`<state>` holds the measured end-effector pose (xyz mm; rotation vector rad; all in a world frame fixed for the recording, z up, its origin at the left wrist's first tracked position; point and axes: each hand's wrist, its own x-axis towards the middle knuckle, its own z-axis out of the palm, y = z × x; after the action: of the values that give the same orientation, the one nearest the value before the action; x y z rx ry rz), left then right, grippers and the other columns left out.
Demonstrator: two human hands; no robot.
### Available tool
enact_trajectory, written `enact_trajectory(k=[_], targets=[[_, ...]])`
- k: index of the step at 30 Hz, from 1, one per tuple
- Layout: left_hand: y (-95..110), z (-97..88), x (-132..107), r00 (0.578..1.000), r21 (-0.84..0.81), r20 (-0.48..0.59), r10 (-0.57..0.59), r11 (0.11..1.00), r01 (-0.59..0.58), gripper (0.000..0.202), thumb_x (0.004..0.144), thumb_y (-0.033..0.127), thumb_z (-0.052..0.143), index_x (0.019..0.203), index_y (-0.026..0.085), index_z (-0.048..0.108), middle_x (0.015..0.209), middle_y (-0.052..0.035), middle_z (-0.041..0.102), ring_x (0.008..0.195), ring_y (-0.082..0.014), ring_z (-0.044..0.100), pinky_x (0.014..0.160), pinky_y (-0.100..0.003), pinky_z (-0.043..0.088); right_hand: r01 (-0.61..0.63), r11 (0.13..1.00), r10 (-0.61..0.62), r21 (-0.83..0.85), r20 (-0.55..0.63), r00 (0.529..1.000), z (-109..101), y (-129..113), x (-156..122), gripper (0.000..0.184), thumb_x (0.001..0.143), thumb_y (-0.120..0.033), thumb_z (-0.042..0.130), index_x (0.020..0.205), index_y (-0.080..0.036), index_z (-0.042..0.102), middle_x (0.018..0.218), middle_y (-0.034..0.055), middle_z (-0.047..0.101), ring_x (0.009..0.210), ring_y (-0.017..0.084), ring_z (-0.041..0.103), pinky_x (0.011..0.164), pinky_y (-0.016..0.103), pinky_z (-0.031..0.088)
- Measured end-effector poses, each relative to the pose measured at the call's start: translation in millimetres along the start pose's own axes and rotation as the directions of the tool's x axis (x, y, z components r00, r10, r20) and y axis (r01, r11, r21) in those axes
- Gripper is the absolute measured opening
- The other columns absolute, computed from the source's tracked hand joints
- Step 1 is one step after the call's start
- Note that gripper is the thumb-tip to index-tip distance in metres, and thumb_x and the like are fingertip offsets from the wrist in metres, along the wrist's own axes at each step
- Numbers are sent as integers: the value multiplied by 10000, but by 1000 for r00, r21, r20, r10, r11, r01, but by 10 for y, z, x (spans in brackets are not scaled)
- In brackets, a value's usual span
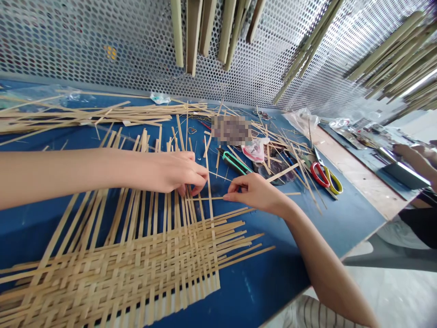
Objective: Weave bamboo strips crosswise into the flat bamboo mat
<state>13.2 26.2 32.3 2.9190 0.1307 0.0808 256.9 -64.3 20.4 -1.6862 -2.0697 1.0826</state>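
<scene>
A partly woven mat of flat bamboo strips (pixel 136 269) lies on the blue table, its lengthwise strips fanning out toward the back. Over these loose strips reaches my left hand (pixel 180 173), fingers curled down among them at the right side; which strips it grips is hidden. To its right, my right hand (pixel 251 191) pinches a thin bamboo strip (pixel 215 198) between thumb and fingers. That strip runs crosswise from under the left fingers and sticks out past the right hand, above the woven part.
Behind the hands lie green thread snips (pixel 235 161), a crumpled plastic bag (pixel 256 149) and scattered bamboo pieces. Scissors with red and yellow handles (pixel 324 177) rest at the right. Long strips (pixel 136 111) lie along the perforated metal panel (pixel 136 45). Another person's hand (pixel 409 155) shows far right.
</scene>
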Motion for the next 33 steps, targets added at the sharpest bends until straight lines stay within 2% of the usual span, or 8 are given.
enact_trajectory(k=[3,8,14,19,23,28,30,33], targets=[[-27,8,-6,993,-121,92,75,991,-63,377,714,-89,424,814,229,601,890,24,674,732,-148,572,774,-297,315,-23,1000,23,11,-7,1000,12,11,9,263,774,-392,744,666,-160,679,514,-62,488,480,75,356,481,247,262],[-31,37,-8,997,-125,52,59,991,-52,346,747,-73,428,803,221,601,889,21,659,714,-144,548,728,-311,289,-28,1000,28,-3,-55,998,46,68,18,322,762,-476,739,674,-173,676,512,-64,481,464,76,337,461,250,232],[-25,56,-40,997,-158,60,47,987,-37,389,725,-102,406,832,226,586,905,19,643,801,-149,577,774,-314,308,-10,998,5,-58,-94,996,105,79,2,274,812,-398,718,670,-178,640,559,-57,500,484,83,350,477,254,245],[68,6,-54,998,-164,58,3,986,7,404,783,-141,367,831,189,595,883,14,623,806,-133,543,805,-304,307,107,983,-127,-149,-136,983,152,41,-4,169,823,-205,737,698,-161,633,886,6,575,588,79,406,589,249,339],[117,-21,-57,998,-152,56,-11,988,20,382,823,-124,354,815,172,596,876,7,622,795,-129,533,806,-301,309,88,984,-106,-155,-110,988,174,-3,17,193,835,-175,734,690,-158,609,875,-7,549,611,82,416,620,255,343],[64,26,-55,997,-106,67,-32,994,39,386,675,-110,403,807,185,614,907,0,657,745,-139,541,798,-311,330,125,987,-137,-100,-118,984,231,0,41,202,839,-204,742,694,-166,608,869,-22,544,609,78,423,598,248,330],[25,55,-56,998,-90,42,-38,995,42,363,656,-88,422,783,193,612,930,0,675,745,-144,552,803,-310,341,143,986,-152,-82,-116,982,250,17,52,209,833,-215,751,685,-169,611,858,-24,546,603,77,421,585,246,325],[-32,98,-73,998,-58,-51,-48,997,45,274,736,-45,467,688,189,600,901,-5,677,771,-148,566,790,-310,341,153,985,-161,-79,-113,980,255,33,67,215,824,-215,760,674,-169,613,850,-24,546,601,77,421,578,244,322]])
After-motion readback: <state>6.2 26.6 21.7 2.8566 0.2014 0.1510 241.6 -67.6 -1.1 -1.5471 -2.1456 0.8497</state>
